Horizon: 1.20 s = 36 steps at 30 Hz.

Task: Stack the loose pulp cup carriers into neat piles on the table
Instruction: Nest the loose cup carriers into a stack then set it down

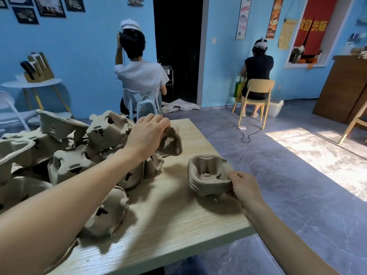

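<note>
Done so far: We have one small neat pile (208, 176) started near the right edge of the table (178, 221). It looks like a few carriers sit snug inside each other, open side up.
Still to do: A big messy heap of loose carriers (65, 155) lies on the left half of the table. We think most of the job is still ahead.
Carrier in hand: One carrier (171, 141) is up off the table, between the heap and the pile.
Left hand: Our left hand (148, 133) reaches out over the heap, arm long, palm down. Its fingers are curled around the lifted carrier's edge.
Right hand: Our right hand (245, 188) sits at the near right side of the pile. Thumb and fingers pinch its rim and hold it steady.
Next, we guess: Drop the lifted carrier into the pile the same way up.
</note>
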Tool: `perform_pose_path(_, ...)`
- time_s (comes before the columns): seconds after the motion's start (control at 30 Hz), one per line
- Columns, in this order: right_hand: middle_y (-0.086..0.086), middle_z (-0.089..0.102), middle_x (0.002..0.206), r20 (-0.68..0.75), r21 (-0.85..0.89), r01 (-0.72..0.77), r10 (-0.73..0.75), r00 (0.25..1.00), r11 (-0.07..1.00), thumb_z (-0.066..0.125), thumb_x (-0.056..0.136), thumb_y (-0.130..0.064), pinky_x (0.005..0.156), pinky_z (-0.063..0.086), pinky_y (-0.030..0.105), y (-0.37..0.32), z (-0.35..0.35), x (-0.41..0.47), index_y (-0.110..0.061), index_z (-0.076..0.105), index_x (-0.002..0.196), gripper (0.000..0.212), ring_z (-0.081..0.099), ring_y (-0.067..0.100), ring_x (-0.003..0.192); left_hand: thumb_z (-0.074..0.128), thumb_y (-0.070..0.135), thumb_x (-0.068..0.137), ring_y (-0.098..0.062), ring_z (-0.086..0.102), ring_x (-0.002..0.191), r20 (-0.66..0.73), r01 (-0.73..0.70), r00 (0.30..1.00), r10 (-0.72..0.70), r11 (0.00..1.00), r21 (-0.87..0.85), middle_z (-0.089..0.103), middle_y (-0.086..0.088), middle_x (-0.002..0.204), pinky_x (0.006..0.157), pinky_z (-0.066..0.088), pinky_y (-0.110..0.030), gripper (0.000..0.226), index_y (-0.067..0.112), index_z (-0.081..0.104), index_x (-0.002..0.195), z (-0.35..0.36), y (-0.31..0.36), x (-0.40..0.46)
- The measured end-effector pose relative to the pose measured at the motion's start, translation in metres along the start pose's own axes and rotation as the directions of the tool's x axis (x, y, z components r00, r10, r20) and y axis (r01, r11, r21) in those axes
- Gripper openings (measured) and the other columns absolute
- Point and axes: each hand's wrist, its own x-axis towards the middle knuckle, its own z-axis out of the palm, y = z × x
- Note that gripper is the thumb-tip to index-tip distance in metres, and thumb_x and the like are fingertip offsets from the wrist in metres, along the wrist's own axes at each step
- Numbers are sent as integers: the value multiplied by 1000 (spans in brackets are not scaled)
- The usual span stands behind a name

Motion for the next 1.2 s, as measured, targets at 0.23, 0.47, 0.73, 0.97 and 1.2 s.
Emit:
perform_pose_path(0.23, 5, 43, 66, -65, 23, -11, 12, 998, 1000, 55, 91, -13, 56, 41, 31, 0, -22, -3, -10, 50, 62, 30, 41, 18, 61, 51, 17, 94, -15, 42, 103, 418, -116, 883, 214, 962, -247, 53, 1, 109, 90, 38, -32, 7, 20, 50, 100, -14, 22, 11)
perform_pose_path(0.47, 4, 41, 64, -75, -16, -15, 14, 997, 1000, 54, 91, -16, 62, 44, 35, 4, -27, -3, -13, 45, 59, 34, 43, 19, 62, 56, 17, 92, -12, 41, 97, 589, -70, 771, 241, 952, -297, 51, 4, 101, 84, 36, -28, 12, 14, 57, 103, -4, 39, 5)
perform_pose_path(0.73, 6, 48, 72, -81, -33, -17, 14, 997, 999, 53, 93, -20, 69, 46, 39, 5, -25, -3, -11, 51, 66, 28, 48, 19, 67, 54, 24, 94, -28, 28, 134, 528, 272, 845, -86, 919, -285, 21, -8, 146, 114, 23, -42, 60, 32, 24, 145, 35, 47, -28)
perform_pose_path(0.97, 7, 48, 73, -70, -10, -16, 15, 997, 1000, 53, 93, -18, 68, 46, 38, 3, -21, -5, -10, 51, 67, 27, 47, 19, 70, 57, 5, 89, -30, 59, 88, 395, 499, 851, -345, 766, -406, 60, -9, 91, 73, 43, -36, 36, 7, 35, 117, 38, 37, -50)
perform_pose_path(1.2, 5, 44, 68, -24, -14, -8, 7, 1000, 1000, 53, 93, -15, 65, 47, 35, 2, -4, -11, -11, 47, 65, 29, 44, 18, 66, 65, 19, 87, -12, 58, 87, 195, 481, 856, -479, 598, -641, 63, 2, 95, 70, 48, -20, 17, 17, 54, 100, -10, 19, -29)
